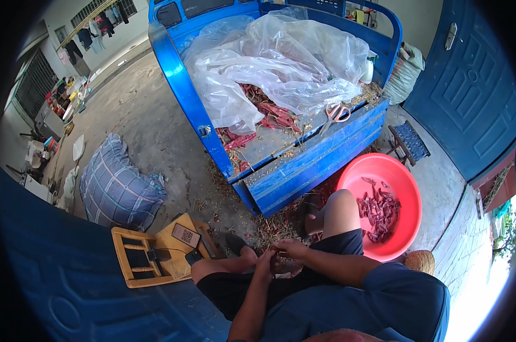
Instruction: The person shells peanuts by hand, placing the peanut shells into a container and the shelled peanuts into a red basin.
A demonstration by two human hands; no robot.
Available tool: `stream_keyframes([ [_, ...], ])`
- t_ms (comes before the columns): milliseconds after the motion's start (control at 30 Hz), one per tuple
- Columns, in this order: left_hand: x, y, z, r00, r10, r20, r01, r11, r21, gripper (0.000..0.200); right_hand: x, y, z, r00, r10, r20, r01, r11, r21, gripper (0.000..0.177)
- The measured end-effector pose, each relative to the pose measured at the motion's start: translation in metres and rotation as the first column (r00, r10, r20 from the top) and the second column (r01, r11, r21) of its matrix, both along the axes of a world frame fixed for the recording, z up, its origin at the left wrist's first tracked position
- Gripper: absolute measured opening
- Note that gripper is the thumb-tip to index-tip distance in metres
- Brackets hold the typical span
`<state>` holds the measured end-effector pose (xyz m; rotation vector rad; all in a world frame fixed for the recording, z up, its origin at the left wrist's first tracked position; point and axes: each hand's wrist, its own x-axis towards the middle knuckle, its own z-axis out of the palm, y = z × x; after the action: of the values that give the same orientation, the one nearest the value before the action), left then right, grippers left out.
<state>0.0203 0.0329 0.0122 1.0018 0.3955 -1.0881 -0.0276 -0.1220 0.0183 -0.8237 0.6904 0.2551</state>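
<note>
1. I have both bare hands in view, brought together low between the knees: the left hand (pixel 264 265) and the right hand (pixel 291 250), close to touching.
2. The fingers of both are bent inward around the same small spot. I cannot tell whether either grip is wide or narrow, or what is held, as the fingers cover it.
3. The dark red peppers (pixel 379 213) lie in a loose heap in the pink-red tub (pixel 358 172), which sits on the ground just beside the right knee (pixel 342 203).
4. Ahead of me is the blue truck bed (pixel 315 166). More red peppers (pixel 278 117) show there from under a crumpled clear plastic sheet (pixel 281 64).
5. Scissors with pink handles (pixel 336 113) lie open near the bed's rear edge, among dry scraps.
6. Stalks and bits of red litter the ground (pixel 276 227) between the truck and the feet.
7. On my left, a phone (pixel 186 235) with a square code rests on the wooden chair (pixel 175 251), near the left knee (pixel 204 269). A plaid bundle (pixel 118 185) sits on the ground beyond.
8. On my right, a small stool (pixel 412 141) with a patterned seat stands between the tub and the blue door (pixel 469 85).
</note>
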Motion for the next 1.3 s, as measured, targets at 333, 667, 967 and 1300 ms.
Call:
stream_keyframes([
  [333, -0.008, -0.007, 0.022, 0.981, -0.172, 0.085, 0.179, 0.980, -0.091, 0.020, 0.015, -0.072, 0.034, 0.677, 0.736, -0.016, -0.281, 0.239, -0.930, 0.020],
  [667, 0.029, 0.019, -0.005, 0.993, -0.058, 0.100, 0.071, 0.989, -0.127, 0.017, 0.085, -0.110, 0.121, -0.258, 0.745, -0.615, -0.015, -0.640, -0.768, 0.020],
  [967, 0.020, 0.009, 0.026, 0.994, 0.048, 0.102, -0.029, 0.982, -0.186, 0.015, 0.044, -0.105, 0.041, 0.655, 0.723, -0.217, -0.192, -0.118, -0.974, 0.032],
  [1300, -0.002, -0.005, 0.002, 0.993, -0.048, 0.109, 0.043, 0.998, 0.048, 0.010, 0.013, -0.032, 0.030, 0.773, 0.627, 0.097, -0.219, 0.407, -0.887, 0.027],
])
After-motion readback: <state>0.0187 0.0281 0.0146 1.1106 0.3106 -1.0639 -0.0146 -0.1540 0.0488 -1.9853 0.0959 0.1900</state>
